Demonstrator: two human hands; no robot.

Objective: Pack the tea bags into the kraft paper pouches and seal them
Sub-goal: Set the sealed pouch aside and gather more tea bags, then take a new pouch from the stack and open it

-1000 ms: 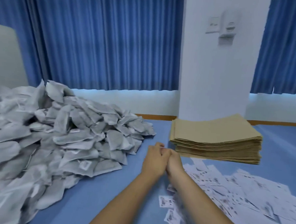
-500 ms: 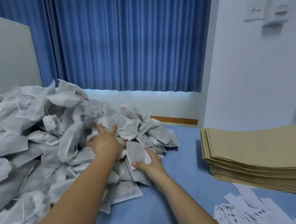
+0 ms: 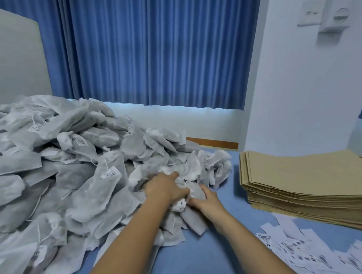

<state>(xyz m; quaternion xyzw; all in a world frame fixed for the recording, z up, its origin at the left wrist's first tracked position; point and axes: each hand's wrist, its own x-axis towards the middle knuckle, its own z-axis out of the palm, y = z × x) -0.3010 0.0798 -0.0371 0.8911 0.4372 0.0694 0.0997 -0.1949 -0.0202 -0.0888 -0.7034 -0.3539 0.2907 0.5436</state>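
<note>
We are at the gathering step. Our left hand (image 3: 164, 188) is curled down over a small clutch of pale grey, soft-fabric tea bags (image 3: 100, 187) at the near right edge of the big heap. Our right hand (image 3: 206, 200), just beside it and touching the same clutch, pinches a grey bag between thumb and fingers. The heap covers the left half of the blue worktop (image 3: 206, 261). The tall stack of flat brown kraft paper pouches (image 3: 304, 178) sits well apart to the right, untouched, with loose white printed paper slips (image 3: 321, 259) scattered in front of it. Nothing looks packed or sealed yet, so we judge the task to be at its very start. To pick well, we think it best to take a small, countable batch rather than a fistful. The bags are limp and light, and their strings and tags run tangled through the heap, so a quick pull could drag neighbours along or tear a tag loose. We lift slowly, let stragglers drop back, and square the bags flat between both hands so they slide into a narrow pouch mouth. One hand must then let go to peel off the top pouch, and since the sheets lie close, two may come up together.
</note>
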